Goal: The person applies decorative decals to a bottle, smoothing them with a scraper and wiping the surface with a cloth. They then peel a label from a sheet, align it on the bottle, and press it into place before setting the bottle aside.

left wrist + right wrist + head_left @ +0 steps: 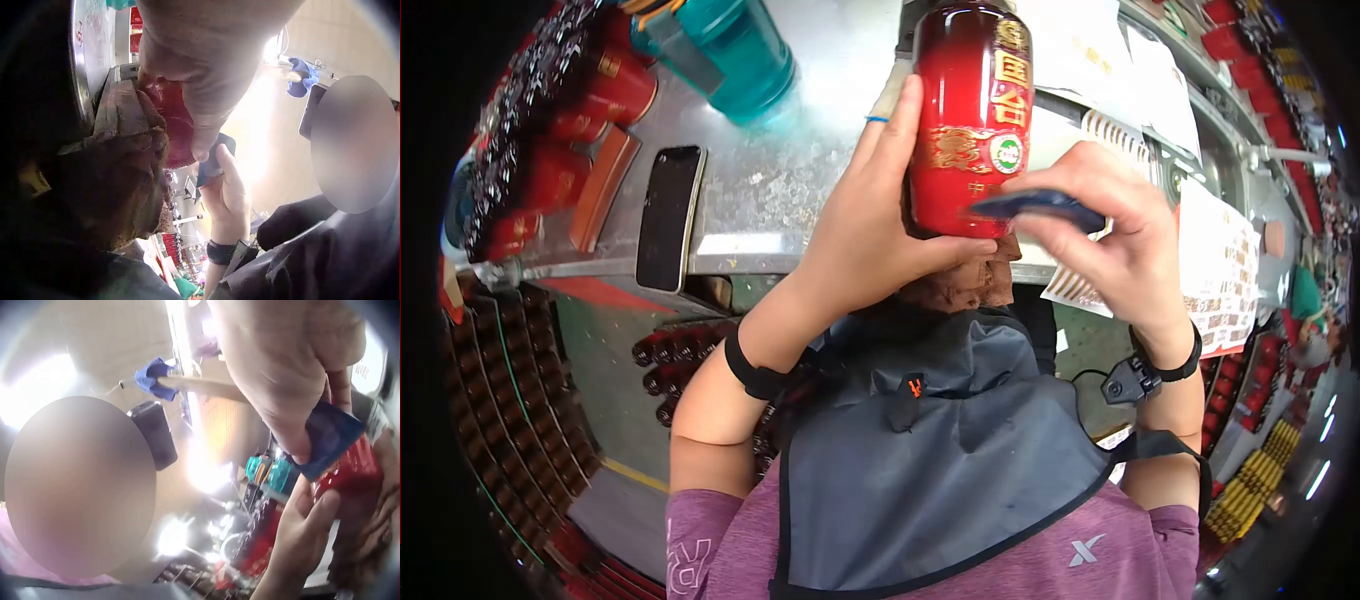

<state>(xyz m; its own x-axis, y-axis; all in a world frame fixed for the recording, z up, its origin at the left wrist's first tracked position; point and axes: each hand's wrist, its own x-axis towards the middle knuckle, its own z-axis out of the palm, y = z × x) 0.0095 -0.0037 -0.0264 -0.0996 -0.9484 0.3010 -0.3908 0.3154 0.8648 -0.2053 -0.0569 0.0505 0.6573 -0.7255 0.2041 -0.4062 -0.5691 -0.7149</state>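
Observation:
A glossy red bottle with gold characters (970,110) lies near the table's front edge in the head view, its lower end toward the person. The left hand (880,210) grips it from the left side, thumb across the lower end. Pinched between thumb and fingers of the right hand (1125,230) is a dark blue flat scraper-like piece (1050,206), its edge at the lower part of the bottle. In the right wrist view the blue piece (331,440) meets the red surface (356,472). Brown wrinkled material (965,285) sits under the bottle's lower end.
On the metal table (745,215) are a black phone (670,215), a brown strip (605,188) and a teal water bottle (740,60) at the left. Printed sheets (1220,260) lie at the right. Dark bottles (680,350) stand below the table.

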